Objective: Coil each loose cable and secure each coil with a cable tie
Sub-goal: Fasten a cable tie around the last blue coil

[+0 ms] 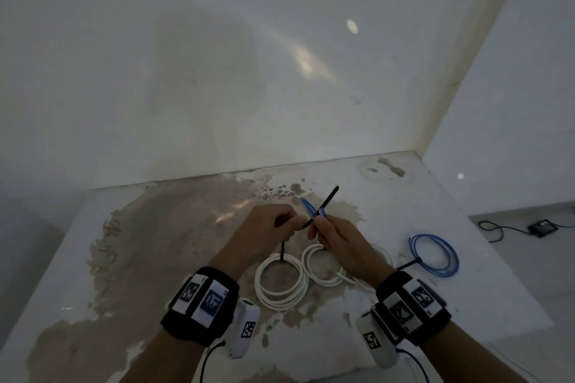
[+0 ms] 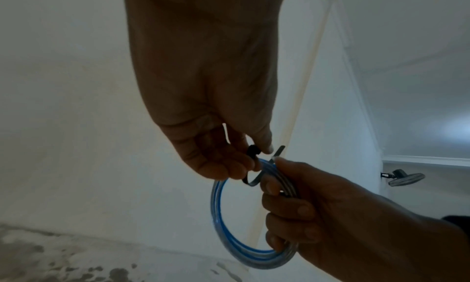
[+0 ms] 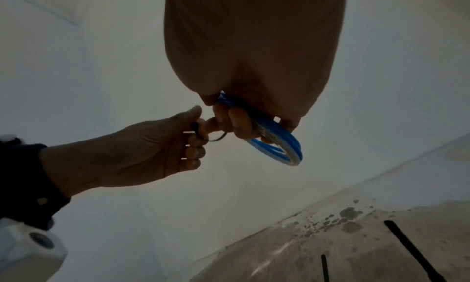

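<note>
A small blue cable coil (image 2: 219,206) is held up over the stained table (image 1: 155,258); my right hand (image 1: 320,227) grips one side of it in a fist. A black cable tie (image 1: 328,197) loops round the coil's strands, and its long tail sticks up and to the right. My left hand (image 1: 295,224) pinches the tie's head end between thumb and fingers. In the right wrist view the blue coil (image 3: 279,147) hangs below my right hand (image 3: 241,121), with my left hand (image 3: 195,133) on the tie beside it.
Two white coils (image 1: 281,281) (image 1: 323,264), each with a black tie, lie on the table under my hands. Another tied blue coil (image 1: 435,255) lies to the right. A wall stands behind the table. A black device with a cord (image 1: 543,227) sits on the floor at right.
</note>
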